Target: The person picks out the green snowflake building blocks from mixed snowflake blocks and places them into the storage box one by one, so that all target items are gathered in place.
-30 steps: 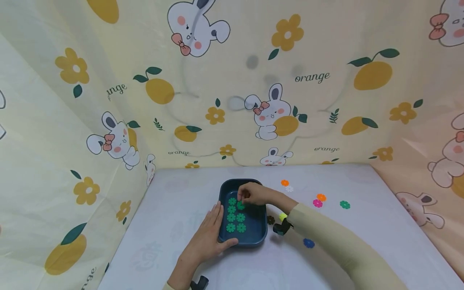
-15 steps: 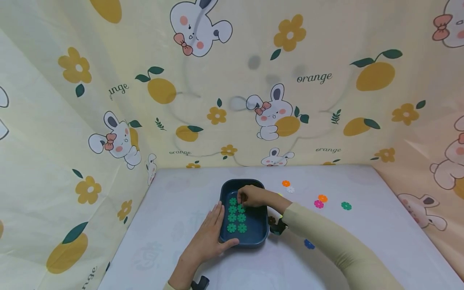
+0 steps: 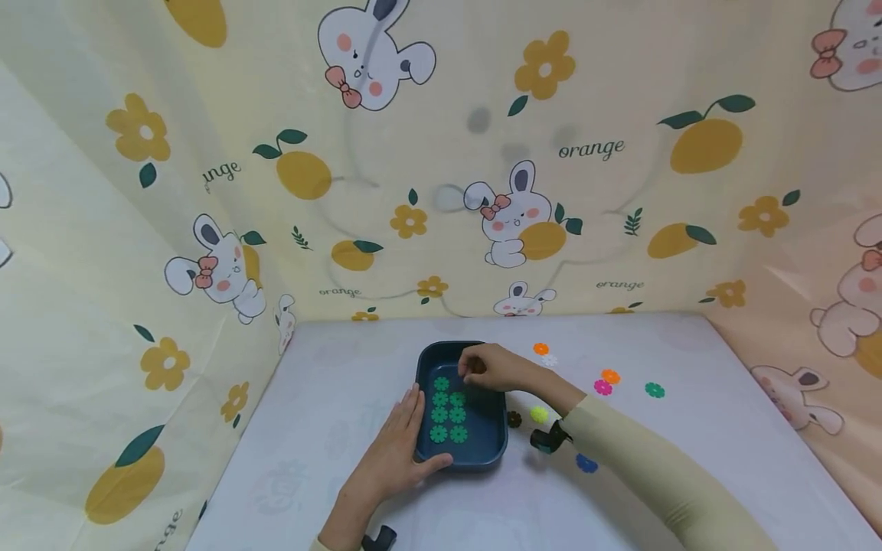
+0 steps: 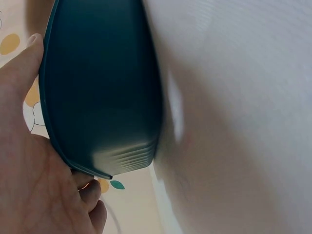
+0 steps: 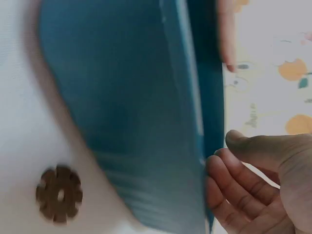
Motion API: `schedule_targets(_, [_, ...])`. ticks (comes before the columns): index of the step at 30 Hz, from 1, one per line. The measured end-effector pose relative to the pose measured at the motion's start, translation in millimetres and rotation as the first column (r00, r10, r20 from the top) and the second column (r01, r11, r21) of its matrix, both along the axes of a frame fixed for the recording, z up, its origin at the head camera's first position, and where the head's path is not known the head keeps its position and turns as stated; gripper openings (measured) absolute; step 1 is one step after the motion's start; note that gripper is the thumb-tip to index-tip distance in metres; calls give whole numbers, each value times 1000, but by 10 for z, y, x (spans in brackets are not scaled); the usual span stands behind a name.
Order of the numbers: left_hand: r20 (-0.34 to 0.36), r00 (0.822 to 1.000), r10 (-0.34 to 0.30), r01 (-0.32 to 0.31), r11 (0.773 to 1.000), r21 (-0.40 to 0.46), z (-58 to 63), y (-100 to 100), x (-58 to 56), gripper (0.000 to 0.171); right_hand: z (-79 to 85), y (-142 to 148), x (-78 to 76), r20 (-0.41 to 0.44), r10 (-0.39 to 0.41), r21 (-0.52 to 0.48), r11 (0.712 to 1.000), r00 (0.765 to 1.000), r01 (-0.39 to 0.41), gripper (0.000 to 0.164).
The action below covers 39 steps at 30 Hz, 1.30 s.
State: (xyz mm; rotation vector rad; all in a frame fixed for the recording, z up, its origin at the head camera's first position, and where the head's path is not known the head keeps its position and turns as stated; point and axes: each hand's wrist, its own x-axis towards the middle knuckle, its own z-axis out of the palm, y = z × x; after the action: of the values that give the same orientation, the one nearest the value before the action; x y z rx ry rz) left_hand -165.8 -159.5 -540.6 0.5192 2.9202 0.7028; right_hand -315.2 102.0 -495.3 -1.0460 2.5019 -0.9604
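Observation:
A dark blue tray point(image 3: 498, 440) stands on the table, with several green flower-shaped pieces point(image 3: 439, 414) lying in two columns on its floor. My left hand point(image 3: 393, 444) rests against the tray, fingers straight along its left side and thumb at the near rim. The left wrist view shows that thumb on the tray's edge. Over the far right part of the tray is my right hand point(image 3: 492, 367), fingers loosely bent. In the right wrist view its thumb and fingertips stand slightly apart, and no piece shows between them.
Right of the tray lie a brown piece point(image 3: 514, 419), a yellow piece point(image 3: 539, 414) and a blue piece point(image 3: 587, 463). Farther off are orange point(image 3: 610, 376), pink point(image 3: 603, 387), white point(image 3: 549, 360) and green pieces point(image 3: 654, 390). A printed curtain point(image 3: 441, 153) borders the table.
My right hand has drawn back slightly up and to the right from a green piece, which now lies uncovered atop the right column. My left hand has stayed on the tray.

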Motion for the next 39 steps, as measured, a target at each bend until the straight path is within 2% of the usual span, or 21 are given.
schedule_targets(8, [12,1000,24,-24,999,-36,3,24,1,122,181,542,196,-32,-96,-74,993,995,93,8])
schedule_targets(15, [5,1000,18,-18,1000,-26,10,22,7,121,218,1086,316,-86,-240,-55,970,967,236,11])
schedule_targets(20, [-3,1000,18,-18,999,-32,1,22,9,119,206,1496,391,-80,-317,-42,948,945,314,16])
schedule_targets(24, [-8,1000,19,-20,999,-26,-2,22,12,119,145,1835,436,-48,-394,-29,919,918,393,20])
schedule_targets(28, [-9,1000,13,-13,1000,-24,1,23,8,119,35,2153,495,-64,-468,-1,883,881,469,25])
schedule_targets(33, [1,1000,13,-13,1000,-25,9,25,4,120,-113,2490,549,-88,-525,30,848,847,529,27])
schedule_targets(39, [-1,1000,16,-16,1000,-26,9,30,6,120,-266,2825,557,-31,-589,99,802,808,588,29])
